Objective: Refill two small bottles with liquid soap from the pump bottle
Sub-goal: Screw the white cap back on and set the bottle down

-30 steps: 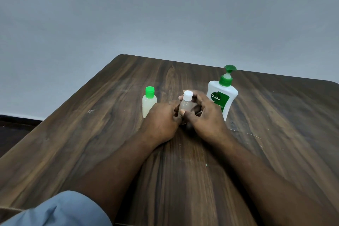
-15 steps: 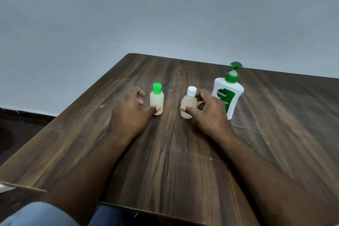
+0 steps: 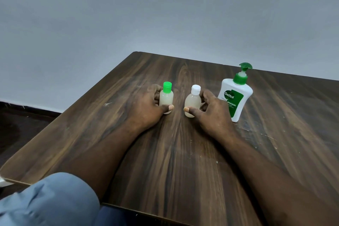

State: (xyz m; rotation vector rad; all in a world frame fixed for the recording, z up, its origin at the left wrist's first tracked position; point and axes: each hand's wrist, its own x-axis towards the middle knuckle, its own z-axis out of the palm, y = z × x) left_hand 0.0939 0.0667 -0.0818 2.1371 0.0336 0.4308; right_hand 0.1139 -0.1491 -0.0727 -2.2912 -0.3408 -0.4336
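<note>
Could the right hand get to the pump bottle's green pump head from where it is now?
Probably yes. The right hand sits right beside the pump bottle, whose pump head stands clear with nothing over it. But that hand's grip is closed on the white-capped bottle, so it would likely need to let go first.

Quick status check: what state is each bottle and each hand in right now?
Green-capped bottle: upright, capped, holds pale liquid.
White-capped bottle: upright, capped, holds pale liquid.
Pump bottle: upright on the table, untouched.
Left hand: grip closed on green-capped bottle.
Right hand: grip closed on white-capped bottle.
</note>
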